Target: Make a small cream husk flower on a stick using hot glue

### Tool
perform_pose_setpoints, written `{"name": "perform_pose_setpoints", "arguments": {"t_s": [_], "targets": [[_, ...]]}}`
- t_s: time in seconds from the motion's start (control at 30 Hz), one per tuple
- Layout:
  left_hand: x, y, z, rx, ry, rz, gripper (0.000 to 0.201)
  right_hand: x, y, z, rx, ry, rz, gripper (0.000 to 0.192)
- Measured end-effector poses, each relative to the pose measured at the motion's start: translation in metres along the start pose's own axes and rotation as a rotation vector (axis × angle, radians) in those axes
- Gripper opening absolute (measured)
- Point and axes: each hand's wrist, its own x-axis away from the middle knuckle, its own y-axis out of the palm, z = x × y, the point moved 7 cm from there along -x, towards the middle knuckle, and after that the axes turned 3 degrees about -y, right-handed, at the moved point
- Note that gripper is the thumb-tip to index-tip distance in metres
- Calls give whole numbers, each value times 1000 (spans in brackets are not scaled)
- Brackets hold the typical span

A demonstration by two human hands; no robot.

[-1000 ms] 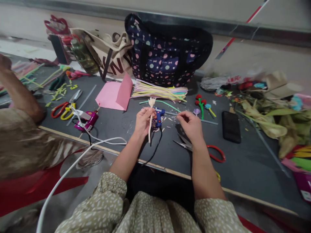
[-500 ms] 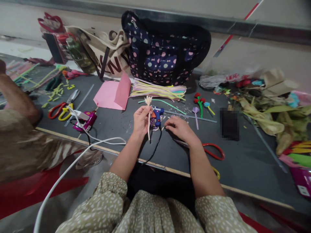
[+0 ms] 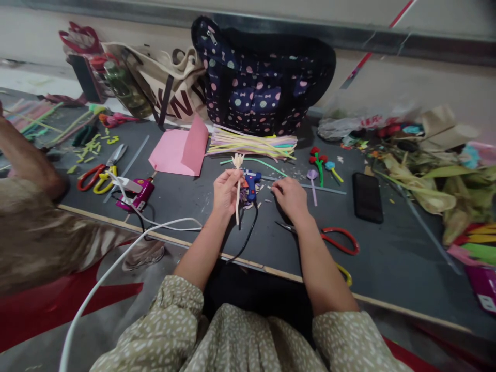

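Observation:
My left hand point(image 3: 226, 190) holds a cream pipe-cleaner stem point(image 3: 237, 198) upright, its frayed tip above my fingers. Just right of it a blue glue gun point(image 3: 251, 185) stands on the dark table point(image 3: 391, 263), its black cord trailing toward me. My right hand point(image 3: 290, 197) rests low on the table beside the gun, fingers curled, over small scraps; whether it pinches anything I cannot tell. Red-handled scissors point(image 3: 336, 238) lie by my right wrist.
A dotted navy bag point(image 3: 263, 82) and canvas bag point(image 3: 170, 88) stand at the back. Pipe cleaners point(image 3: 251, 144), pink paper point(image 3: 180, 150), a pink glue gun point(image 3: 137, 194), a black phone point(image 3: 367, 196), small pipe-cleaner flowers point(image 3: 320, 164) and another person's arm point(image 3: 27, 160) surround me.
My right hand dropped from mid-air to the table next to the blue glue gun. The left hand kept the stem upright, almost still.

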Motion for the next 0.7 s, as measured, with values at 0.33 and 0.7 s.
{"name": "perform_pose_setpoints", "arguments": {"t_s": [0.33, 0.7], "targets": [[2, 3, -1, -34, 3, -32, 27, -1, 9, -10, 64, -75, -21, 22], [4, 3, -1, -54, -6, -23, 25, 6, 4, -16, -223, -151, -219, 14]]}}
